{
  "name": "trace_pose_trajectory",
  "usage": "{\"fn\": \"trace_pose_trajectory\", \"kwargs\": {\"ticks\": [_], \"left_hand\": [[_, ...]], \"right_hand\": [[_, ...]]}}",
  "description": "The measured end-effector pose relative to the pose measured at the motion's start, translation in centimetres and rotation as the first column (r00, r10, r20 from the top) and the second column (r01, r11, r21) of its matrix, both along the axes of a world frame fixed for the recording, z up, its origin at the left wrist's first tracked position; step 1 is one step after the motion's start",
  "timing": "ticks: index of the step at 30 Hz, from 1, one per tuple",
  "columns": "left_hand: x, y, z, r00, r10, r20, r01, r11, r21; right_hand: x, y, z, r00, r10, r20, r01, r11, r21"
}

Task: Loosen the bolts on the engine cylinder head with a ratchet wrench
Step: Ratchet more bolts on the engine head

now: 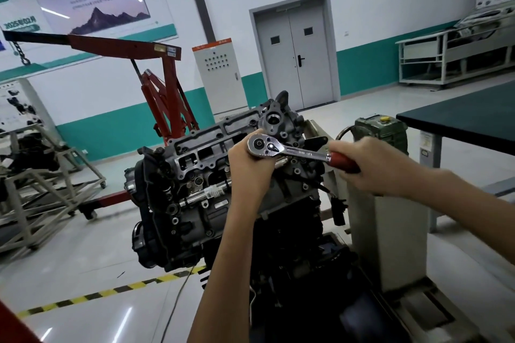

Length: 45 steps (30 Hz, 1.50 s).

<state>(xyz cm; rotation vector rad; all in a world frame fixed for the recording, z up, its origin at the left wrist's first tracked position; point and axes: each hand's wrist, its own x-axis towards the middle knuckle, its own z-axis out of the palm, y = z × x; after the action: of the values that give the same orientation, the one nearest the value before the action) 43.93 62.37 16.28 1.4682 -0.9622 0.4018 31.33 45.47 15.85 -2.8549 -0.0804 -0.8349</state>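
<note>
Workshop backdrop: chrome ratchet wrench (pixel 301 151), head (pixel 263 145) clasped by left grip (pixel 243 168), red handle (pixel 342 161) by right grip (pixel 373 168).

The ratchet wrench (pixel 281 149) is mirror-bright chrome with a glossy red handle; the cylinder head (pixel 211 153) is dull, rough-cast grey metal.

Ratchet wrench (pixel 298 151): chrome round head and shank, dark red handle, held roughly level over the right end of the cylinder head (pixel 200 153). Handle is pointed right and slightly near, and is gripped by the right hand (pixel 370 164). The wrench's head is cupped from below by the left hand (pixel 248 167); socket and bolt beneath are hidden. The cylinder head is bare grey cast metal, cover off, its top face tilted toward the left.
</note>
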Motion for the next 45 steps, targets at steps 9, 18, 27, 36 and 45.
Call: {"fn": "trace_pose_trajectory", "kwargs": {"ticks": [9, 18, 27, 36, 45], "left_hand": [[-0.1, -0.5, -1.1, 0.995, 0.084, 0.061, -0.081, 0.995, -0.059], [0.2, -0.2, -0.5, 0.999, 0.053, -0.005, -0.053, 0.998, -0.044], [0.0, 0.7, -0.2, 0.993, 0.054, 0.1, -0.056, 0.998, 0.009], [-1.2, -0.5, -0.7, 0.999, 0.054, 0.008, -0.053, 0.995, -0.08], [-0.4, 0.4, 0.1, 0.998, 0.046, -0.031, -0.045, 0.998, 0.036]], "right_hand": [[-0.7, 6.9, -5.9, 0.995, -0.008, 0.095, -0.036, 0.889, 0.457], [-0.6, 9.0, -6.8, 0.998, 0.02, 0.053, -0.046, 0.834, 0.549], [0.0, 0.1, 0.7, 0.999, -0.032, 0.012, 0.033, 0.998, -0.061], [-0.1, 13.9, -7.9, 0.985, 0.0, 0.175, -0.134, 0.643, 0.754], [-0.8, 2.3, -2.2, 0.997, 0.049, -0.063, -0.038, 0.984, 0.174]]}}
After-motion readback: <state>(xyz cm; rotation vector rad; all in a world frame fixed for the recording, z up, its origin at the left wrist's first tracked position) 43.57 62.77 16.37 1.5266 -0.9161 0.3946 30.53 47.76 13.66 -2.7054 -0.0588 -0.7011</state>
